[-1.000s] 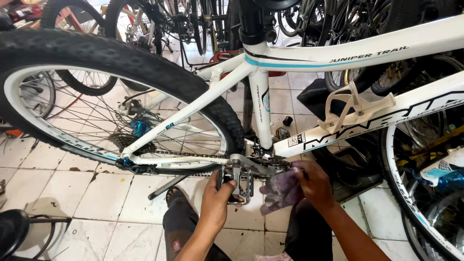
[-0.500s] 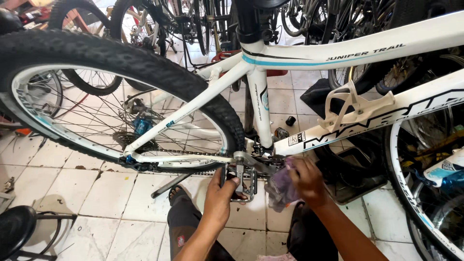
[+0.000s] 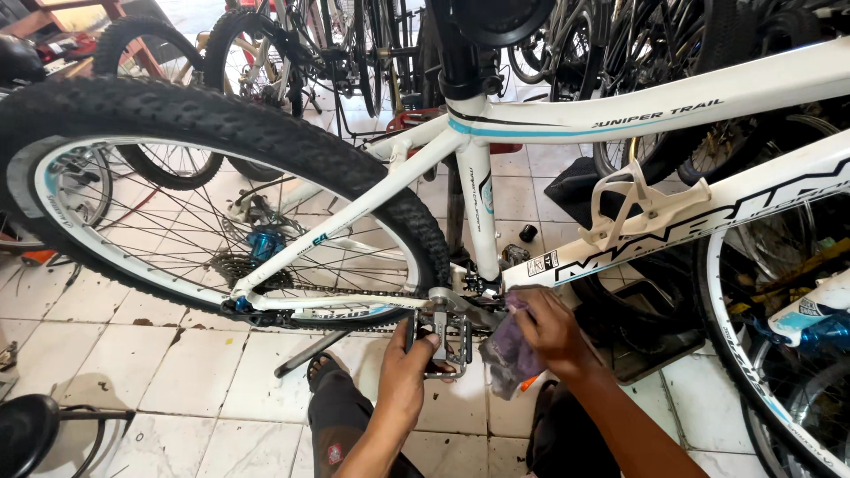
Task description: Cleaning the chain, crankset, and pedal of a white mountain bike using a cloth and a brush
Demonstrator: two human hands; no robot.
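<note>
White floor tiles [image 3: 177,372] lie under a white mountain bike [image 3: 620,115] at lower centre, where the left hand [image 3: 409,358] grips the metal pedal [image 3: 447,341] while the right hand [image 3: 553,327] presses a bunched purple rag [image 3: 505,350] beside the crank, mid-wipe.

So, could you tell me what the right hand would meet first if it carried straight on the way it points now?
The right hand, pressing a purple cloth, points up and left. Going on, it would probably meet the dark crank area at the bottom of the white bicycle frame first, though depth is unclear.
</note>
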